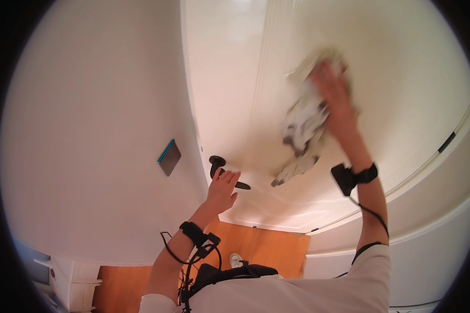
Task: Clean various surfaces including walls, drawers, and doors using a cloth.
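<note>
My right hand, blurred, presses a crumpled light cloth with dark patches flat against a white door. Part of the cloth hangs down below the palm toward the lower left. My left hand rests at the black lever door handle, its fingers over the lever close to the round base. Whether those fingers grip the lever or only touch it cannot be told.
On the pale wall left of the door is a dark switch plate with a blue edge. A black hinge shows at the door's right side. Below lie an orange wood floor and white furniture at the lower left.
</note>
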{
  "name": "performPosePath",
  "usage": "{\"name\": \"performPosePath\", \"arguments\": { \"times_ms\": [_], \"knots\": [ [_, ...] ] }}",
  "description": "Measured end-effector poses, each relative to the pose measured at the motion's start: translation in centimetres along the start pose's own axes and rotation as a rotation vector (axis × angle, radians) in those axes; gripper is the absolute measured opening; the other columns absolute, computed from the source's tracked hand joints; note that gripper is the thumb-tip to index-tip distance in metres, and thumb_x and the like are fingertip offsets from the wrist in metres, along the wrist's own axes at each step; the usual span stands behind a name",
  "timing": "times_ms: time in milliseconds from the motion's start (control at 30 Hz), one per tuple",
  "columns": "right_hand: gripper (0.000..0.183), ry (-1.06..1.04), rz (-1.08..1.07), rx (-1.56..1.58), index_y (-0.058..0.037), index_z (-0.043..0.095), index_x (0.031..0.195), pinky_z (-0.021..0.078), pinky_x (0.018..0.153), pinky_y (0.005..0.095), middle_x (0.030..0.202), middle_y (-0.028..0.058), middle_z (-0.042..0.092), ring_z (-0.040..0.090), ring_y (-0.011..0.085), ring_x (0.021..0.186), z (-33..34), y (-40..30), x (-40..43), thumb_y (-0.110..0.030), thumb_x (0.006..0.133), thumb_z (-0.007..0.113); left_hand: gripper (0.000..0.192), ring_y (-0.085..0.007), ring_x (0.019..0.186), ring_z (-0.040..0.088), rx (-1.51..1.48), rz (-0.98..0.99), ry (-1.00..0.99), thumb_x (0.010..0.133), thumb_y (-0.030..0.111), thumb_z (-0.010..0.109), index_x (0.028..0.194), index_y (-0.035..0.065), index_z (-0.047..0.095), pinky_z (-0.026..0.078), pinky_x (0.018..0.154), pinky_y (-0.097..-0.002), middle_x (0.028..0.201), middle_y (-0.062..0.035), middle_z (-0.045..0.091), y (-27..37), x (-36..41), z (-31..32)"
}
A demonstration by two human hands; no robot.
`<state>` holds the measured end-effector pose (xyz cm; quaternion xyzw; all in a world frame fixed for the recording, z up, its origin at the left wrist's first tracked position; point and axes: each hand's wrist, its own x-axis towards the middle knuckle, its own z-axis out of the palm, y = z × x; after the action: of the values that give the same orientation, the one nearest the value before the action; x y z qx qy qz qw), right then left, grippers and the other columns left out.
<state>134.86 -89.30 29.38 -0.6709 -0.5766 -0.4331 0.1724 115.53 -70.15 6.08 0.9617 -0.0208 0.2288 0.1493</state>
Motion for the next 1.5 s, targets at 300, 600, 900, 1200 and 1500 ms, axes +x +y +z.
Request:
{"name": "performPosePath", "arguments": {
  "times_ms": [300,600,900,1200,1500],
  "knots": [
    [0.047,0.514,0.206,-0.565,-0.0028,0.037,0.122,0.0307,0.096,0.0403,0.125,0.021,0.039,0.036,0.0336,0.116,-2.3,2.5,11.1,-0.023,0.081,0.047,0.041,-0.0271,0.091,0.044,0.117,0.001,-0.1,0.058,0.015,0.069,0.091,0.0049,0.047,0.031,0.086,-0.0386,0.089,-0.0108,0.047,-0.3,1.6,0.8],
    [0.07,-0.545,-0.024,0.363,-0.0187,0.014,0.137,0.0169,0.104,0.0322,0.141,0.0062,0.016,0.016,0.0257,0.129,12.1,-7.8,-7.4,-0.02,0.076,0.048,0.048,-0.0277,0.09,0.044,0.077,0.072,-0.087,0.056,0.015,0.068,0.097,0.0026,0.045,0.029,0.086,-0.04,0.089,-0.0122,0.047,-0.2,1.0,0.7],
    [0.065,-0.454,-0.143,-0.245,-0.0252,0.039,0.127,0.0065,0.106,0.0478,0.14,-0.0025,0.02,0.011,0.0277,0.131,-1.8,0.1,-0.6,-0.043,0.069,0.061,0.047,-0.0291,0.09,0.044,0.074,0.158,-0.037,0.056,0.014,0.068,0.094,0.0029,0.044,0.029,0.084,-0.0408,0.088,-0.0137,0.046,0.0,-1.7,0.4],
    [0.061,0.228,0.617,-1.14,-0.0011,0.033,0.124,0.0262,0.095,0.0481,0.125,0.0262,0.033,0.032,0.0431,0.115,-9.9,10.5,-5.9,-0.038,0.079,0.053,0.05,-0.0282,0.088,0.042,0.048,0.148,-0.019,0.053,0.018,0.07,0.091,0.0013,0.042,0.027,0.083,-0.0418,0.087,-0.014,0.044,2.3,-1.8,0.2],
    [0.068,0.328,0.488,-0.538,-0.0041,0.035,0.124,0.0178,0.094,0.0603,0.115,0.0228,0.043,0.033,0.0408,0.116,-1.5,-5.6,8.8,-0.038,0.07,0.057,0.049,-0.0282,0.089,0.041,0.149,0.035,-0.033,0.054,0.025,0.068,0.089,0.0006,0.044,0.027,0.084,-0.0421,0.087,-0.0142,0.044,3.2,-2.6,-0.3]
  ]
}}
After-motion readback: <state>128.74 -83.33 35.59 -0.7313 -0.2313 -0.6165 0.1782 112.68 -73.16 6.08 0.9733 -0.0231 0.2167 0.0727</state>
